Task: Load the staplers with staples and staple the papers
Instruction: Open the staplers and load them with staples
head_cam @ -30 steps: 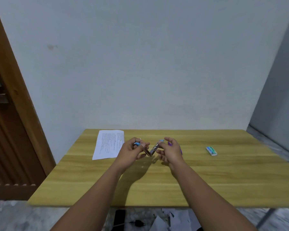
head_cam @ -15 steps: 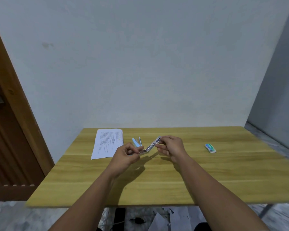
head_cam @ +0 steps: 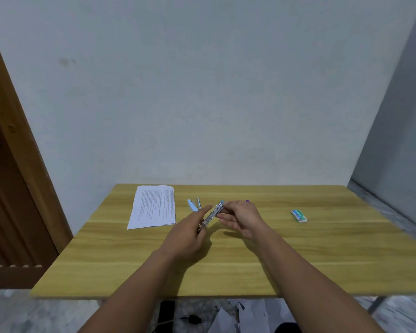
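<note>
A small blue stapler is held open just above the wooden table (head_cam: 226,265). Its blue cover and base (head_cam: 193,205) stick up to the left, and its metal staple channel (head_cam: 213,214) slants between my hands. My left hand (head_cam: 190,233) grips the channel's lower, hinge end with the forefinger stretched out. My right hand (head_cam: 241,218) pinches the channel's upper tip. A bit of a purple object (head_cam: 247,200) peeks out behind my right hand; the rest is hidden. The printed papers (head_cam: 154,206) lie flat at the far left. A green and white staple box (head_cam: 299,215) lies to the right.
A white wall stands right behind the table's far edge. A wooden door (head_cam: 7,188) is at the left. On the floor under the near edge lie papers (head_cam: 240,316), a dark phone-like object (head_cam: 166,313) and a plug (head_cam: 193,319).
The stapler has been swung wide open: the blue cover now stands apart to the left of the metal channel. Both hands have dropped lower and my left forefinger has straightened.
</note>
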A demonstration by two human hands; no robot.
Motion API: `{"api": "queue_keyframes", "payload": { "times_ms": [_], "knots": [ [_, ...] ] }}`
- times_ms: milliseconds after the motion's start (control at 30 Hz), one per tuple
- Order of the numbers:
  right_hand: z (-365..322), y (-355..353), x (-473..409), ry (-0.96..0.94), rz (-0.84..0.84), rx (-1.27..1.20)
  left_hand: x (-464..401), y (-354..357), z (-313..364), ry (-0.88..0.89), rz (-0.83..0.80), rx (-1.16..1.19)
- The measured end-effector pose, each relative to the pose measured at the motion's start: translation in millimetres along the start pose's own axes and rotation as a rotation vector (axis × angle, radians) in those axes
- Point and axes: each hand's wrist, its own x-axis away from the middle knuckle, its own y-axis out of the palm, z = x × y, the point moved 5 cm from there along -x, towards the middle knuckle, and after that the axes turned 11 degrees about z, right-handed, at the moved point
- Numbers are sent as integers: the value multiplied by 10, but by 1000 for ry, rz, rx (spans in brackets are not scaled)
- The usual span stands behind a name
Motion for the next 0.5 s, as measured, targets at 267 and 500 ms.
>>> {"api": "queue_keyframes", "payload": {
  "times_ms": [267, 500],
  "knots": [
    [11, -12, 47, -1, -22, 61, 71, 114, 73, 156, -38, -124],
    [22, -82, 39, -11, -12, 81, 24, 188, 42, 172, -72, -211]
  ]
}}
